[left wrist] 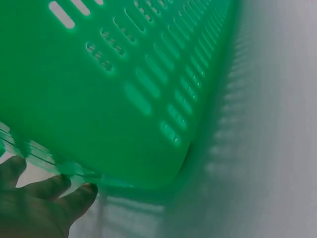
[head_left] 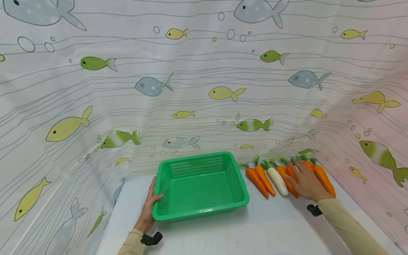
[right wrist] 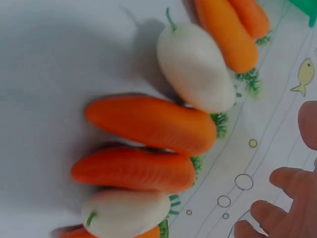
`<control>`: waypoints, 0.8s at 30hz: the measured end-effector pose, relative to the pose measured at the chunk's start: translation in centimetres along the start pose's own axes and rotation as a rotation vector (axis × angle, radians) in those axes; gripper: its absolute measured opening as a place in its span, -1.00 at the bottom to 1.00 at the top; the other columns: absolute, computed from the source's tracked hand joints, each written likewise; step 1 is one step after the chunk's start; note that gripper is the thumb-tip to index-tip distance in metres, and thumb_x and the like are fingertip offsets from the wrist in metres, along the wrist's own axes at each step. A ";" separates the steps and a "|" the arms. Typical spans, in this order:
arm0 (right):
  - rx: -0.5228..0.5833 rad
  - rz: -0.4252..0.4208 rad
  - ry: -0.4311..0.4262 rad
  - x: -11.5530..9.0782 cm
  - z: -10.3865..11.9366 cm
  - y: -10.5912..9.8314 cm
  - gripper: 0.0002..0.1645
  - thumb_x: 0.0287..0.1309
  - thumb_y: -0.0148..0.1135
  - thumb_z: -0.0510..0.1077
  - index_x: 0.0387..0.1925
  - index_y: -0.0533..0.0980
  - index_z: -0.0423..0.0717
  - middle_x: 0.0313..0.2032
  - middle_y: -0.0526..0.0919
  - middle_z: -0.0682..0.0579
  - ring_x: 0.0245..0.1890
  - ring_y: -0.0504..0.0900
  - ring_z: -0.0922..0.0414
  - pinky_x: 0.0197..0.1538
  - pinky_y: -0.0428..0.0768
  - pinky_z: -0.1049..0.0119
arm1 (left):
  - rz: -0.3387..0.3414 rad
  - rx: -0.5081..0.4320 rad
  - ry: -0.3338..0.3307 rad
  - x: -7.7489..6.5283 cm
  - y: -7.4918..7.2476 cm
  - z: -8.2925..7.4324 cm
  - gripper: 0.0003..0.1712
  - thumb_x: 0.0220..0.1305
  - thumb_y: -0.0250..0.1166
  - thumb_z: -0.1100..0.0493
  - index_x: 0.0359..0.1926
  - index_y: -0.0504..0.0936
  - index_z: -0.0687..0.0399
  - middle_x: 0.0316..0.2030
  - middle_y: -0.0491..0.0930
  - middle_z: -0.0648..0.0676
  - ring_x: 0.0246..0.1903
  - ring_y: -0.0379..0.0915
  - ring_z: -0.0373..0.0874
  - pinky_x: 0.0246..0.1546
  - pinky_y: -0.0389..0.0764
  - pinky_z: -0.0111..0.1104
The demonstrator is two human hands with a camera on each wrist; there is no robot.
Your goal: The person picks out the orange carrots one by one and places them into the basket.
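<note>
A green plastic basket (head_left: 197, 191) with slotted sides stands on the white table, with nothing in it. My left hand (head_left: 148, 209) holds its left wall, the thumb over the rim; in the left wrist view the fingers of the left hand (left wrist: 44, 203) are beside the slotted wall. On the right, my right hand (head_left: 307, 182) is over a row of vegetables with its fingers spread. The row has several orange carrots (head_left: 257, 182) and a white radish (head_left: 277, 181). The right wrist view shows a second white radish (right wrist: 126, 213) between carrots, hidden by the hand in the head view.
A sheet printed with fish (head_left: 223, 92) hangs behind and at both sides of the table (head_left: 223, 233). The vegetables' green leafy tops (head_left: 256, 159) lie toward that sheet. The basket stands left of the row, with a narrow gap between them.
</note>
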State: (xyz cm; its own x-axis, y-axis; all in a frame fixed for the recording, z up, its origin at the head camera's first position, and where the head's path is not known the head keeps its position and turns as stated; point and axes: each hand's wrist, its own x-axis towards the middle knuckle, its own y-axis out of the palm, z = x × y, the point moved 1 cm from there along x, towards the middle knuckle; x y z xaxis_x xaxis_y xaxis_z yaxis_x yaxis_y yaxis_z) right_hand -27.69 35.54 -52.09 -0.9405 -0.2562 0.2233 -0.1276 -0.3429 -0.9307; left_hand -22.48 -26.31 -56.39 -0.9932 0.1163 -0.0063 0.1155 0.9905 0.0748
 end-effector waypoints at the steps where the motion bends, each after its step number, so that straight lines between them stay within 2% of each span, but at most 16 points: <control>1: 0.011 0.001 -0.006 0.1 0.2 0.2 -0.15 0.61 0.04 0.13 0.58 0.18 -0.39 0.55 0.10 -0.57 0.48 0.13 -0.61 0.39 0.13 -0.59 | -0.004 -0.007 -0.002 0.1 0.2 0.0 -0.08 0.60 -0.16 0.19 0.70 -0.40 -0.59 0.73 -0.49 -0.08 0.70 -0.56 0.17 0.58 -0.34 0.27; 6: 0.032 0.014 -0.012 0.5 1.3 0.8 -0.16 0.58 0.09 0.15 0.55 0.25 -0.39 0.55 0.12 -0.55 0.50 0.13 -0.56 0.41 0.17 -0.54 | -0.030 -0.031 -0.020 0.3 1.0 0.1 -0.04 0.56 -0.14 0.24 0.71 -0.39 -0.54 0.73 -0.46 -0.09 0.70 -0.50 0.16 0.59 -0.27 0.23; 12: 0.049 0.059 0.023 0.9 2.3 1.5 -0.15 0.57 0.11 0.18 0.54 0.27 -0.37 0.57 0.10 -0.51 0.52 0.12 -0.54 0.40 0.22 -0.53 | -0.024 -0.031 0.001 0.9 1.9 0.1 -0.04 0.55 -0.12 0.23 0.71 -0.36 -0.56 0.73 -0.43 -0.08 0.70 -0.49 0.17 0.59 -0.25 0.25; 19: 0.049 0.002 -0.040 1.6 3.7 2.4 -0.25 0.54 0.20 0.06 0.48 0.35 -0.39 0.53 0.17 -0.53 0.47 0.21 -0.54 0.38 0.28 -0.52 | -0.029 -0.054 -0.002 1.3 2.6 0.4 -0.04 0.55 -0.13 0.25 0.70 -0.33 -0.59 0.73 -0.40 -0.11 0.71 -0.48 0.13 0.61 -0.24 0.21; 24: 0.038 -0.038 -0.072 2.8 5.1 3.1 -0.25 0.45 0.32 0.01 0.44 0.40 -0.40 0.48 0.29 -0.52 0.42 0.31 -0.54 0.36 0.33 -0.50 | -0.026 -0.068 -0.004 1.5 3.2 0.3 -0.04 0.55 -0.12 0.25 0.71 -0.33 -0.55 0.73 -0.38 -0.12 0.71 -0.43 0.12 0.60 -0.20 0.20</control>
State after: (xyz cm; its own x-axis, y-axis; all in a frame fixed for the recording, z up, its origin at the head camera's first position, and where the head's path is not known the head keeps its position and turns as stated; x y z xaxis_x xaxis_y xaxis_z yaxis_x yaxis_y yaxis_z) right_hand -29.12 29.18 -52.87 -0.9098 -0.3066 0.2798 -0.1494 -0.3869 -0.9099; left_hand -23.61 -22.93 -56.49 -0.9958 0.0906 -0.0131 0.0879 0.9860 0.1419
